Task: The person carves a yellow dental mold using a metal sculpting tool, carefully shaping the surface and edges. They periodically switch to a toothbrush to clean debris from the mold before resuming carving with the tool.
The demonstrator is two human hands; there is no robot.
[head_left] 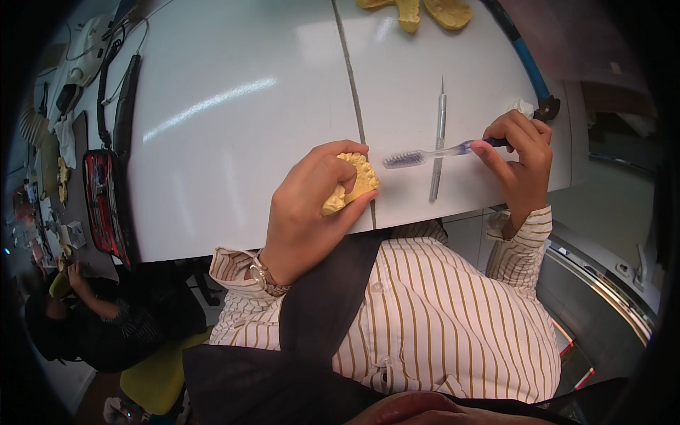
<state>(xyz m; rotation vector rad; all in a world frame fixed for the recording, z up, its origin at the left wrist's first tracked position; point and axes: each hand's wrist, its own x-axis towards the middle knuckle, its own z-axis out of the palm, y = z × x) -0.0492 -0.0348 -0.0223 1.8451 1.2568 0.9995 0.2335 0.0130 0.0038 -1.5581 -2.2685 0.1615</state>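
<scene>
White tabletop [234,184], glossy, split by a dark seam [346,64]. Left hand [304,195] curls round a yellow dental cast [365,178] by the near edge — likely light, stiff, brittle at the teeth; best held by its base. Right hand [522,149] pinches a toothbrush [418,157] by its handle, bristles leftward. Slim pointed metal tool [442,113] lies between the hands. Co-worker [134,322] at left.

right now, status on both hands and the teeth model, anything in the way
Left hand: grip on yellow teeth model. Right hand: grip on toothbrush, bristles apart from model. Slim metal tool on table, under toothbrush.
</scene>
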